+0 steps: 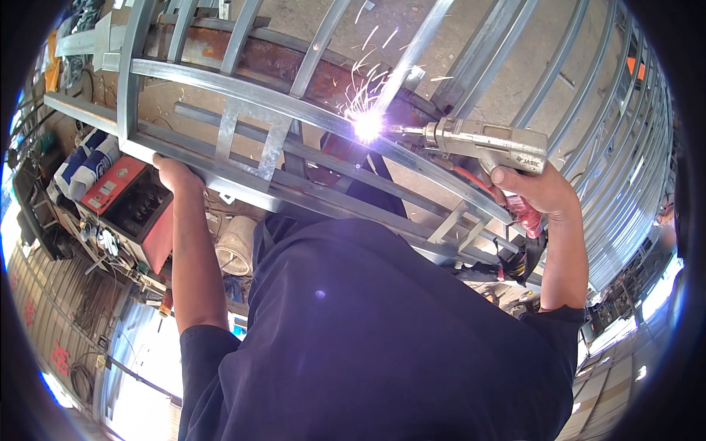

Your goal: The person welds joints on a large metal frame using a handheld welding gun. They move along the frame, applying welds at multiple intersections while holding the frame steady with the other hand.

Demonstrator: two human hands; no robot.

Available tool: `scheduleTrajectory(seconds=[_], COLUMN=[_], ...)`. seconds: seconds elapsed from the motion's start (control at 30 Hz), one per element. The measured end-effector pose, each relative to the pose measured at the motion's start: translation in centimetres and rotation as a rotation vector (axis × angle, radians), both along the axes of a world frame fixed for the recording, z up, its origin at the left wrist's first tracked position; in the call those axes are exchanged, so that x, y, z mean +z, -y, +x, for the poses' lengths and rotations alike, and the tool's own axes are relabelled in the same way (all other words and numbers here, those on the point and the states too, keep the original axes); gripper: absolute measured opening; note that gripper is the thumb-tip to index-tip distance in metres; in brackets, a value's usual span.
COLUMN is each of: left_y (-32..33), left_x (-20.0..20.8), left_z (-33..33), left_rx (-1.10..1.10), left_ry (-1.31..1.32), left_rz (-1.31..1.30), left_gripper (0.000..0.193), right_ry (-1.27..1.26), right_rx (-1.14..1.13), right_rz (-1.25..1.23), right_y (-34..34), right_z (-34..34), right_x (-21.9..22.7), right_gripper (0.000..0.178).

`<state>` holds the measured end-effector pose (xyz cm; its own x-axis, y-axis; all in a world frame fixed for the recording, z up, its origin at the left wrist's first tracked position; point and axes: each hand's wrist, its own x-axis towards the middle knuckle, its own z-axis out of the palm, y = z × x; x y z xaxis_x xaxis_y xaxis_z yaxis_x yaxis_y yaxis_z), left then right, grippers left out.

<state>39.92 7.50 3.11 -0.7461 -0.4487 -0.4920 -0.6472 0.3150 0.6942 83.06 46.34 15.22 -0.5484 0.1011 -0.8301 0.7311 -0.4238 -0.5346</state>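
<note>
My right hand [540, 189] is wrapped round the grip of a grey pistol-shaped welding gun [489, 143], with red wrapping [523, 214] below the grip. The gun's nozzle points left at a galvanized steel rail [243, 92]. At its tip a white-violet arc [368, 126] burns where an upright bar [412, 55] meets that rail, and sparks fly up and away. The glare hides the joint itself. On the left, my left hand [176, 176] grips the nearer steel rail [235, 189] of the same frame; most of its fingers are hidden behind the metal.
Left of my arm stands a red box-shaped machine [121, 191] with blue-and-white rolls [88, 163] on it. A dirty bucket [235, 246] sits by my waist. Many parallel steel bars [610, 125] extend across the right. A rusty beam [272, 62] lies beyond the rail.
</note>
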Motion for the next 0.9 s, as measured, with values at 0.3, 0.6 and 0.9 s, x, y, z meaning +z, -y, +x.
scheduleTrajectory(seconds=[0.3, 0.6, 0.9], left_y=[-0.2, 2.2, 3.1], left_x=[0.0, -1.0, -1.1], left_z=[0.2, -1.0, -1.2], left_rx=[-0.005, -0.029, -0.053], left_ry=[-0.029, 0.049, 0.096], left_rz=[0.010, 0.222, 0.366], left_gripper=[0.063, 0.075, 0.081], right_ry=[-0.018, -0.052, 0.006], right_rx=[0.016, -0.141, -0.148], right_rz=[0.006, -0.010, -0.039], right_y=[-0.1, -0.9, -0.6], right_z=[0.6, 4.7, 10.8], right_x=[-0.2, -0.1, -1.4], right_gripper=[0.065, 0.059, 0.055])
